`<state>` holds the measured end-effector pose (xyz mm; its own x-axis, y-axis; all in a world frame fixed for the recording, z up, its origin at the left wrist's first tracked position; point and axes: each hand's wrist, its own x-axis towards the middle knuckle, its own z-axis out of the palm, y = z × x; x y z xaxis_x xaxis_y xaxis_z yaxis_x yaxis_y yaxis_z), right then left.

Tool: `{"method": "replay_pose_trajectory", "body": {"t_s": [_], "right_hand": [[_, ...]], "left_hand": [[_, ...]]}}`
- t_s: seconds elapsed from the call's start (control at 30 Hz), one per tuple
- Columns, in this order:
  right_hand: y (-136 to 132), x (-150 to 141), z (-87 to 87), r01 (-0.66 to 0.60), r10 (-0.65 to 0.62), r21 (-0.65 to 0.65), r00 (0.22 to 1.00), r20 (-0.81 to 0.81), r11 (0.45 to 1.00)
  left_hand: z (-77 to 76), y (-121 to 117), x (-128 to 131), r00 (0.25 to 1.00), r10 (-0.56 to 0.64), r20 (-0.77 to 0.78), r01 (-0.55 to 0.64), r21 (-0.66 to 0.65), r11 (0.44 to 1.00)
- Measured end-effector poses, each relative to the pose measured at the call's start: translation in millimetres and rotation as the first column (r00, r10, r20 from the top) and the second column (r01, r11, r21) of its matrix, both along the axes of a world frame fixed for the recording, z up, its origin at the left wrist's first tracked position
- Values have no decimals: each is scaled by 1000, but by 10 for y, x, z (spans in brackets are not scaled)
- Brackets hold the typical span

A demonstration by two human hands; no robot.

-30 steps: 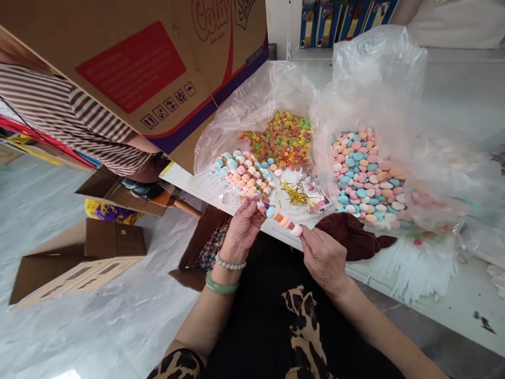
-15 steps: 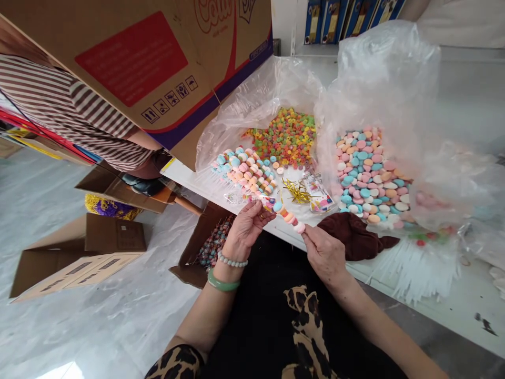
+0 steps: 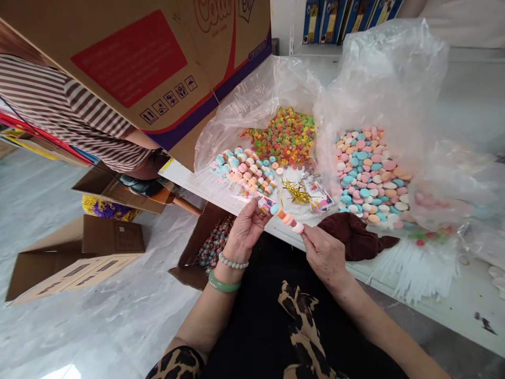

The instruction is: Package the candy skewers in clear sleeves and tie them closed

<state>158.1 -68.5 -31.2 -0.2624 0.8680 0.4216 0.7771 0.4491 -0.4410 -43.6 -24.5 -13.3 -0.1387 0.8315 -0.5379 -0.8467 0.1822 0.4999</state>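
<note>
My right hand pinches the near end of a candy skewer, a short stick strung with pastel discs. My left hand, with a bead bracelet and a green bangle at the wrist, is closed on a clear printed sleeve at the skewer's far end. Both hands hover at the white table's front edge. Just beyond them lie finished pastel skewers, gold twist ties and a small printed packet.
Open plastic bags hold small coloured ring candies and larger pastel discs. A brown cloth and white sticks lie to the right. A big cardboard box overhangs on the left, above a person in a striped top. Open cartons sit on the floor.
The skewer has slid a little further into the clear sleeve held by my left hand. Both hands stay in nearly the same place.
</note>
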Motion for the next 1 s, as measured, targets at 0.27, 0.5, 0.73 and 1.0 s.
{"method": "replay_pose_trajectory", "body": {"t_s": [0.27, 0.5, 0.73, 1.0], "right_hand": [[-6, -1, -5, 24, -39, 130, 993, 115, 991], [-14, -7, -11, -4, 0, 53, 997, 71, 999], [7, 12, -34, 4, -4, -6, 1000, 9, 1000], [20, 16, -14, -13, 4, -90, 995, -100, 996]], "left_hand": [[-17, 21, -24, 1000, 5, -3, -5, -115, 993], [-113, 25, -54, 999, 10, -54, -16, -115, 993], [-70, -2, -70, 993, -63, -100, 58, -58, 997], [-131, -44, -70, 976, -156, -152, 155, -21, 988]]}}
